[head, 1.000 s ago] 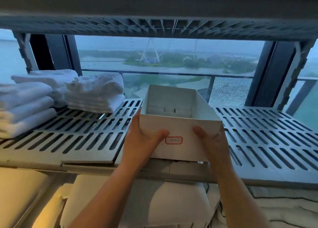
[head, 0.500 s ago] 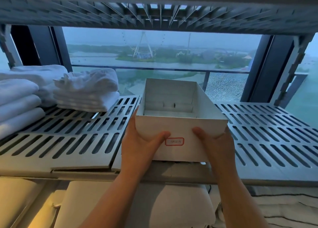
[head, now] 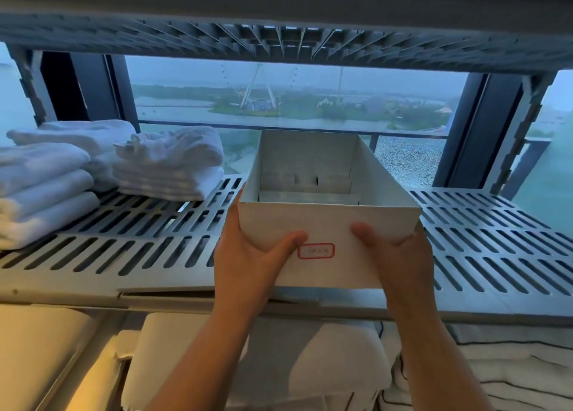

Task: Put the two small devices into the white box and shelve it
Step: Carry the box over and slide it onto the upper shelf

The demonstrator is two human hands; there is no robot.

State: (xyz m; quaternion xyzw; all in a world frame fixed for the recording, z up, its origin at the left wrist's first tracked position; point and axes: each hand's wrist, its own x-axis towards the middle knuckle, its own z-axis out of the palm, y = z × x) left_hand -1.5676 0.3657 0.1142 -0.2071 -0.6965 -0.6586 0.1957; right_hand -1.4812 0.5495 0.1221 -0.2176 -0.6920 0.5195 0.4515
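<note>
Honestly, this white box (head: 328, 224) feels to me like thin card: light, a bit floppy at the walls, easy to dent if I squeeze hard. So I have it by the two near corners, my left hand (head: 248, 255) wrapped round one side with the thumb pressed flat on the front, my right hand (head: 400, 252) doing the same on the other. Both hands are closed on the card; the fingers behind it are hidden. Its far end is over the slatted shelf (head: 155, 249), its near end sticking out past the front edge toward me, so I judge it needs pushing further in.

I can't see the two small devices from here (the front wall hides the floor of the box). A red-edged label (head: 316, 251) sits between my thumbs.

Folded towels (head: 167, 168) are stacked to the left, close to the box but apart from it. Straight ahead and to the right the shelf is bare, and the shelf above (head: 279, 38) leaves room over the rim.
</note>
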